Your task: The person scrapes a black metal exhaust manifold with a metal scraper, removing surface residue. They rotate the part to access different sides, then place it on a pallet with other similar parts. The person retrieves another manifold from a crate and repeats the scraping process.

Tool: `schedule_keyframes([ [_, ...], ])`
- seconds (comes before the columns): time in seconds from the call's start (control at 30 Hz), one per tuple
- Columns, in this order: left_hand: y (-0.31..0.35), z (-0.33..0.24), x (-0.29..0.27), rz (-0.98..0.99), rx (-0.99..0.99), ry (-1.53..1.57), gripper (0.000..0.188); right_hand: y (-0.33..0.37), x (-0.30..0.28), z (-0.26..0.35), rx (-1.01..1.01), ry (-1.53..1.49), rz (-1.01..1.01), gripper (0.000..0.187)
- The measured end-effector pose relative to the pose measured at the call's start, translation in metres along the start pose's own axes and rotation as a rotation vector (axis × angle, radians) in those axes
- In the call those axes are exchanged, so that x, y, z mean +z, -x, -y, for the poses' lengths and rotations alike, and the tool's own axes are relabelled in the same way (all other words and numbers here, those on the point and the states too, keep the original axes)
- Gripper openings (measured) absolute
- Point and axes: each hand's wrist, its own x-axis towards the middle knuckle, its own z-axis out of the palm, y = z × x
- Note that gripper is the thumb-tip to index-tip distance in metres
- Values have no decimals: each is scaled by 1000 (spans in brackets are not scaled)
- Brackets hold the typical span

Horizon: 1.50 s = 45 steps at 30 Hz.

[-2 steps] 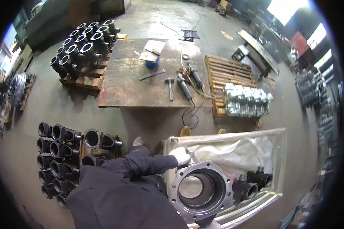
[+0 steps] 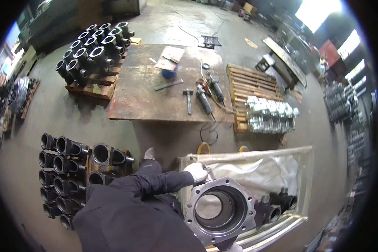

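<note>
Though hollow, probably heavy, rigid and slick where machined: flanged casting, toward 5 o'clock, overlapping the crate. Gripped at its 11 o'clock by the gloved left hand, apparently near a side stub. At its 5 o'clock, a sliver of right hand; cannot tell its grip. Best held under the flange.

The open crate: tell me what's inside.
A rumpled white sheet and dark metal fittings toward the right show inside the crate. The held flanged casting hides the near left part; anything under the sheet is covered.
</note>
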Motion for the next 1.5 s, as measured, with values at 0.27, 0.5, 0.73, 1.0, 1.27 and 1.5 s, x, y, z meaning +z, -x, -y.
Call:
schedule_keyframes([
  [0.27,-51,116,-231,-227,-71,123,51,-82,-219,225,-259,59,132,59],
  [0.5,-119,267,-479,-607,-278,35,44,-253,-335,553,-596,101,29,50],
  [0.73,-218,372,-678,-768,-337,-1,55,-459,-284,774,-613,-149,-58,47],
  [1.0,-329,502,-746,-772,-258,-15,66,-534,-294,897,-510,-193,-18,39],
  [1.27,-386,467,-755,-630,-245,-53,59,-557,-308,895,-502,-186,127,37],
  [1.5,-356,419,-793,-298,-415,-236,66,-549,-285,904,-438,-298,124,40],
])
